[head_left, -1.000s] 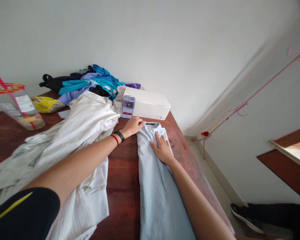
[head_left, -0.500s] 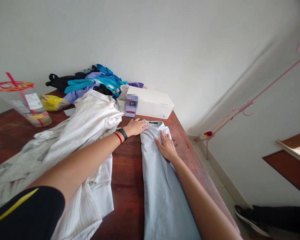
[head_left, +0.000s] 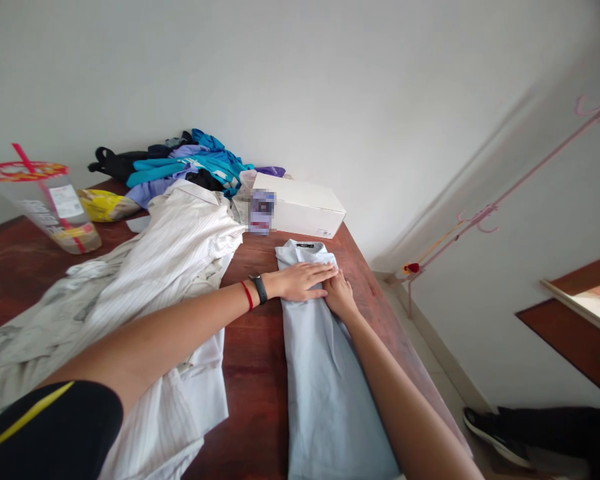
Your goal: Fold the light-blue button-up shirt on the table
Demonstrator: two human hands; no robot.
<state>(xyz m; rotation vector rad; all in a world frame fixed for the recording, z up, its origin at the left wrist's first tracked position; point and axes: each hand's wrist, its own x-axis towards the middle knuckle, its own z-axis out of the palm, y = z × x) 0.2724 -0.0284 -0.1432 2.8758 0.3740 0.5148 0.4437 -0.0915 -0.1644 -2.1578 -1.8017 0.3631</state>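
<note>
A light blue-grey garment (head_left: pixel 320 373) with a collar and a dark label lies folded in a long narrow strip on the wooden table. My left hand (head_left: pixel 305 281) rests flat across its upper part, fingers straight and pointing right. Against its fingertips, on the garment's right edge, is my right hand (head_left: pixel 340 295), palm down on the cloth; part of its fingers is hidden by the left hand. To the left, a white striped shirt (head_left: pixel 165 267) lies spread over a patterned pale garment (head_left: pixel 35 333), partly under my left forearm.
Behind stand a white box (head_left: pixel 300 207) and a phone (head_left: pixel 261 212) leaning on it. A heap of blue and black clothes (head_left: pixel 195 160), a yellow packet (head_left: pixel 105 205) and a plastic cup (head_left: pixel 63 210) with a straw are left. A pink rack (head_left: pixel 520 180) stands beyond the table's right edge.
My left hand has moved from the collar's left corner down and right across the garment, meeting my right hand. My right hand stays at nearly the same place.
</note>
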